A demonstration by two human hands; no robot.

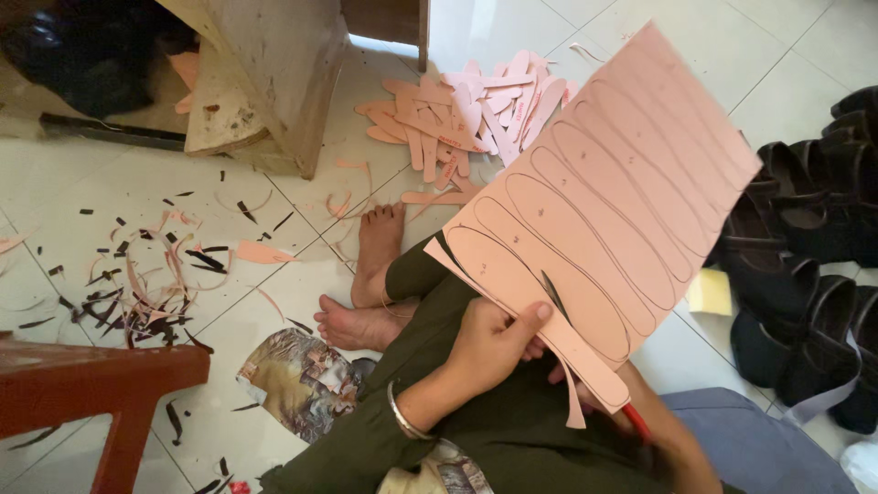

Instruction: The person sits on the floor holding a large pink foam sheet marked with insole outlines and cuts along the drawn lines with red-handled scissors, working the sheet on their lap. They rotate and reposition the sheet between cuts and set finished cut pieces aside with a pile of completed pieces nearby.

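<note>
Both hands gripping pink sheet

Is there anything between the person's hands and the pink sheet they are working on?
Nothing visible. The left hand grips the pink sheet directly at its lower edge. The right hand is mostly hidden behind the sheet, beside a red handle, so its contact cannot be confirmed.

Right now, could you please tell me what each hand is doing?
Left hand: closed on the lower edge of the pink sheet.
Right hand: mostly hidden under the sheet, near a red handle; its grip cannot be told.
</note>
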